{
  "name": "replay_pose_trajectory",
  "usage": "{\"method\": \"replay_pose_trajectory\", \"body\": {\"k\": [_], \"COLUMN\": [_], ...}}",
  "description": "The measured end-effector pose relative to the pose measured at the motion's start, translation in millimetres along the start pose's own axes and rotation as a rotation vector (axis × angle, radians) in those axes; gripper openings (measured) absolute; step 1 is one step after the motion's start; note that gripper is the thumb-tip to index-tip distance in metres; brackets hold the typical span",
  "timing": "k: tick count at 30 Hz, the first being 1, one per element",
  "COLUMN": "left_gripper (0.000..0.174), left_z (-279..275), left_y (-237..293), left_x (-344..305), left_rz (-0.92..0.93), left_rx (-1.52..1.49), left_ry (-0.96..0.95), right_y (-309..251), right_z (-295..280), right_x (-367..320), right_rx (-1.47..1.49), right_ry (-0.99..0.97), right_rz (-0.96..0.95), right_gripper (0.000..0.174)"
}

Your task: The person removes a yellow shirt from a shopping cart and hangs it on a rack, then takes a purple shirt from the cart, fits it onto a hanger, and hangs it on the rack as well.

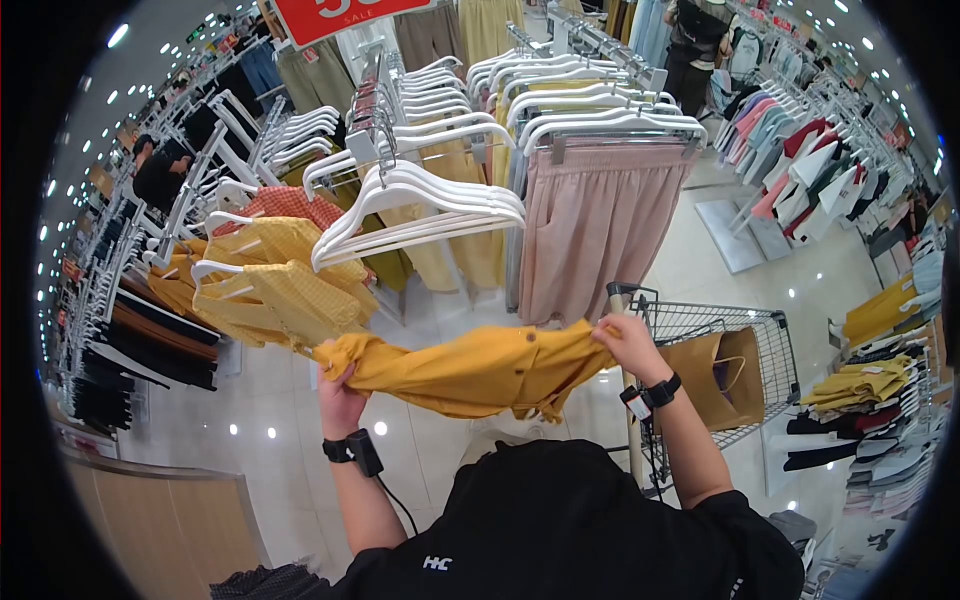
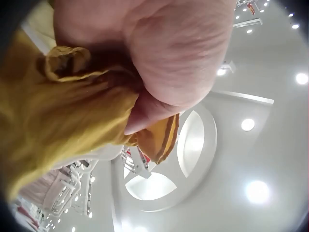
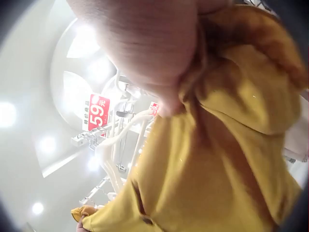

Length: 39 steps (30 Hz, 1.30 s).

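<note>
The left grip (image 1: 343, 395) has its fingers curled round a bunched end of the mustard garment (image 1: 450, 377); the right grip (image 1: 632, 345) pinches the other end. Neither holds anything else.

Take the garment's middle as the hub, with twelve o'clock straight away from the wearer. The cloth is held between the grips, its long axis running from just below nine o'clock to just above three, the right end a little farther out. Two buttons (image 1: 530, 337) show right of the middle. The cloth is twisted, so I cannot tell which end is the collar.

The relation that matters, as I judge it, is with the bare white hangers (image 1: 420, 205), at about twelve o'clock and beyond the cloth. The front hanger's lower bar tilts much as the garment does, so the two long axes lie nearly parallel. The left grip looks the nearer to them. Yellow tops (image 1: 300, 290) hang at ten o'clock; the cart (image 1: 725, 370) stands at three, just beside the right grip.
</note>
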<state>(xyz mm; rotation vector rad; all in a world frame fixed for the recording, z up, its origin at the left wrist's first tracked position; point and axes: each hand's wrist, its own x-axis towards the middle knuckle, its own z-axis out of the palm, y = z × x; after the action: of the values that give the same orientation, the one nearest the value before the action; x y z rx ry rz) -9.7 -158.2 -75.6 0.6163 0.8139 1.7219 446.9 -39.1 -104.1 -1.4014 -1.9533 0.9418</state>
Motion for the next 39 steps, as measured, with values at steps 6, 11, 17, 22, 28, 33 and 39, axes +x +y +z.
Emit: {"method": "replay_pose_trajectory", "body": {"k": [6, 11, 17, 22, 28, 33, 39], "left_gripper": [0.058, 0.064, 0.046, 0.029, 0.019, 0.016, 0.012], "left_z": [-36, 80, 84, 96, 103, 115, 107], "left_y": [-9, -72, -141, -116, -83, -54, -51], "left_x": [3, -43, -37, -14, -2, 1, -2], "left_rz": [0.079, -0.930, -1.060, -0.544, -0.365, -0.291, -0.013], "left_rx": [-0.490, -0.350, -0.136, 0.125, -0.045, -0.116, 0.288], "left_ry": [-0.431, -0.172, -0.440, -0.340, -0.212, -0.252, -0.101], "right_y": [-51, -66, -69, -69, -57, -35, 27], "right_z": [-25, -6, -2, -14, -15, -3, 70], "right_x": [-14, -14, -12, -15, -28, -21, -23], "right_rx": [-0.257, 0.069, 0.017, 0.127, 0.390, 0.526, 1.222], "right_ry": [0.711, 0.624, 0.545, 0.492, 0.355, -0.060, -0.948], "right_rz": [-0.701, -0.759, -0.631, -0.500, -0.296, -0.210, 0.394], "right_gripper": [0.012, 0.010, 0.012, 0.010, 0.006, 0.016, 0.022]}}
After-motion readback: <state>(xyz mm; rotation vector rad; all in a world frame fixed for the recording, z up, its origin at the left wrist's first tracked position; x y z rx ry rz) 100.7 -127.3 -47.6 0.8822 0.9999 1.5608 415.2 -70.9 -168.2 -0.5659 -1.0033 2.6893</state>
